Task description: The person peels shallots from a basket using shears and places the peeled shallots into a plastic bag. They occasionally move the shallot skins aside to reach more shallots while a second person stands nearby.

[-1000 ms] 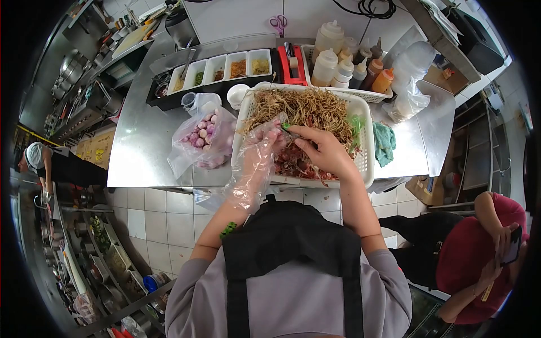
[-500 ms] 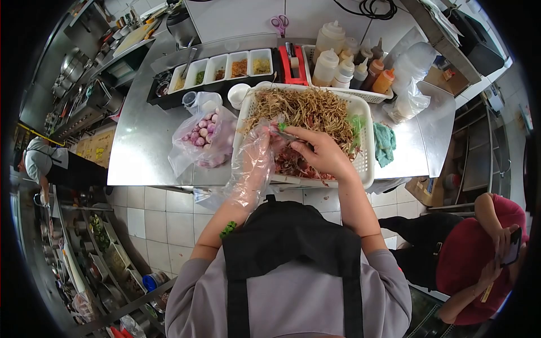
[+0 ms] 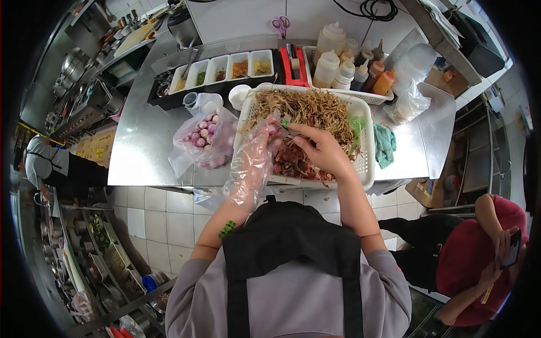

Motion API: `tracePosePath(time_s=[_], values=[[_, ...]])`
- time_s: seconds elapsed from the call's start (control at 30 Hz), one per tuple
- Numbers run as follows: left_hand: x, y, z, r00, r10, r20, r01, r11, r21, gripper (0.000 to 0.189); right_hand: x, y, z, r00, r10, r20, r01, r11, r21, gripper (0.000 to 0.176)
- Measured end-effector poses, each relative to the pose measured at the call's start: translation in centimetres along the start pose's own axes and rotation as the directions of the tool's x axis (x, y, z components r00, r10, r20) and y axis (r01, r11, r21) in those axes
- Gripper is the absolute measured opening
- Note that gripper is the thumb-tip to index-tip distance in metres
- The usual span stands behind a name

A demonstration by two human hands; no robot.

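A white basket [image 3: 366,163] on the steel table holds tangled brown roots [image 3: 304,104], with reddish scraps [image 3: 293,163] at its near side. Over the basket's left part is my left hand [image 3: 267,134], in a clear plastic glove, its fingers closed round something small that I cannot make out. My right hand [image 3: 320,147] is bare and meets it from the right, fingers bent together on a small thin tool with a green end [image 3: 285,123], mostly hidden. A plastic bag of small purple onions [image 3: 203,134] lies left of the basket.
Behind the basket stand a tray of seasonings [image 3: 218,69], a red tape dispenser [image 3: 292,66] and squeeze bottles [image 3: 327,69]. A green cloth [image 3: 385,145] lies to the right. One person with a phone [image 3: 511,248] is at the right; another person [image 3: 48,160] stands far left.
My left hand has shifted slightly, its gloved wrist a little lower. My right hand has moved slightly, its fingers now a bit further apart from the left palm.
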State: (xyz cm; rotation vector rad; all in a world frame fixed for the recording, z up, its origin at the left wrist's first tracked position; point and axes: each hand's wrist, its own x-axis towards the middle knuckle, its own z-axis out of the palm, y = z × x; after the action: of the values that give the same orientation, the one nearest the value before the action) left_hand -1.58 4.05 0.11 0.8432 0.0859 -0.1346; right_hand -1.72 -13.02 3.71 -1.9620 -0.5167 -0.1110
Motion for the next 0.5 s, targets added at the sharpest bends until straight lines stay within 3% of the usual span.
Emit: tracePosePath(time_s=[0.13, 0.2, 0.43, 0.5], values=[[0.4, -0.3, -0.8, 0.997, -0.009, 0.075, 0.01, 1.0, -0.022, 0.035, 0.3, -0.4, -0.7, 0.999, -0.017, 0.051, 0.017, 1.0, -0.009, 0.032], [0.3, -0.3, -0.8, 0.993, -0.003, 0.114, 0.005, 1.0, -0.02, 0.033, 0.5, -0.8, -0.9, 0.987, 0.016, 0.159, -0.006, 0.998, -0.062, 0.033], [0.1, -0.2, -0.7, 0.996, -0.049, 0.08, 0.054, 0.997, -0.061, 0.031, 0.6, -0.5, 0.6, 0.994, 0.044, 0.104, -0.035, 0.996, -0.086, 0.03], [0.2, -0.4, -1.0, 0.997, -0.006, 0.077, 0.008, 0.999, -0.035, 0.031, 0.7, -0.6, 0.8, 1.0, 0.014, 0.024, -0.011, 0.994, -0.109, 0.028]])
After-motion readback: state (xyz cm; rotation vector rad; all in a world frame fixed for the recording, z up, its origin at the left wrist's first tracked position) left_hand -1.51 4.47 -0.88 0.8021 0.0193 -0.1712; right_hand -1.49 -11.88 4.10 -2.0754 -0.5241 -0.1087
